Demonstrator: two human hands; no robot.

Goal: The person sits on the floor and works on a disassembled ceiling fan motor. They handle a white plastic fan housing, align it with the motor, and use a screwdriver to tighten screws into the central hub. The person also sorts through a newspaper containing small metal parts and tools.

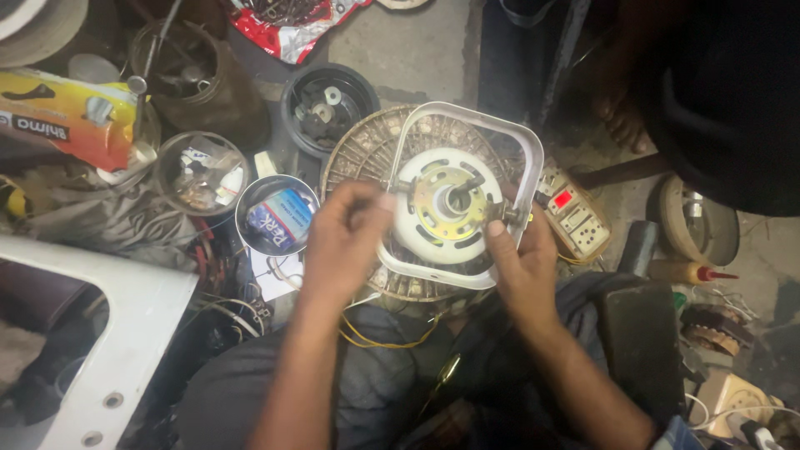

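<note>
From the head view, you have a round motor assembly [442, 204] resting over your lap, its white faceplate up and a brass-coloured hub at the centre, with a white rounded-square frame [525, 146] lying over it. Your left hand [346, 242] is on the assembly's left edge, fingers curled narrow and pinched at the rim near a small screw point; whether a tool sits in that pinch, you cannot tell. Your right hand [521, 267] is on the lower right edge, thumb pressed up against the frame and a small metal fitting there, fingers wrapped under. So the assembly lies straight ahead between both hands, each touching it, with neither clearly nearer the hub; the frame's longer run goes from upper left to lower right. Yellow wires [387, 340] trail from under the assembly toward your lap. To the left of your left hand stands a round tin [250, 200] holding a blue wrapped packet; beside it, a clear jar [171, 158] of small mixed parts; above, a dark bowl [296, 87] with washers and small hardware. A power strip [575, 212] lies just right of the frame.
</note>
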